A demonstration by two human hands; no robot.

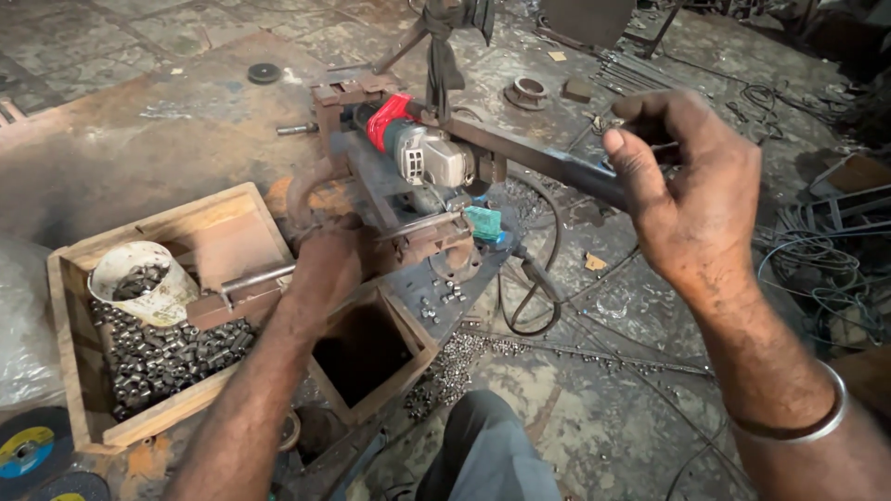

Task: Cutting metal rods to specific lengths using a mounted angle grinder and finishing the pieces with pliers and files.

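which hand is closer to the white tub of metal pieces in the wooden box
Left. The left hand grips the jig just right of the white tub; the right hand holds the lever handle far across.

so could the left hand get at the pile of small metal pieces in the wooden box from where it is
Probably yes. The left hand rests on the jig right beside the wooden box, which is open on top, and the metal pieces lie uncovered just below the forearm.
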